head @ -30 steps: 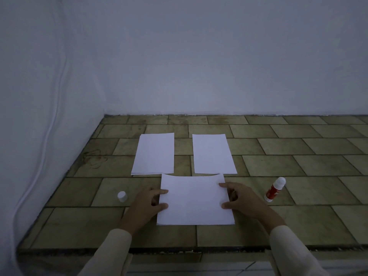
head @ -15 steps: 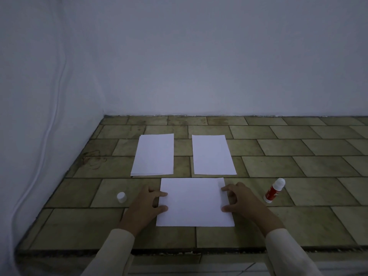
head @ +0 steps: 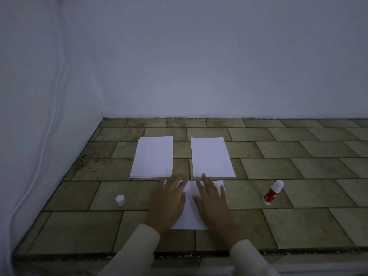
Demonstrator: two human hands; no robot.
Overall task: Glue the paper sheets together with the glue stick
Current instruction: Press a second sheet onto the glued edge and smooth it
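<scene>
A white paper sheet (head: 190, 206) lies flat on the tiled surface near the front edge. My left hand (head: 169, 202) and my right hand (head: 212, 204) both rest flat on it, palms down, fingers spread, side by side, and cover most of it. Beyond it lie a left stack of white sheets (head: 152, 157) and a right white sheet (head: 212, 156). The red and white glue stick (head: 272, 193) lies uncapped to the right of my hands. Its white cap (head: 120, 200) stands to the left.
The tiled surface (head: 298, 166) is bounded by a white wall at the back and another on the left with a white cable (head: 49, 124) running down it. Its dark front edge (head: 79, 255) runs just under my sleeves.
Both hands have moved from the sheet's left and right edges onto its middle and now lie flat on it. The sheet's far edge, slightly lifted earlier, lies flat.
</scene>
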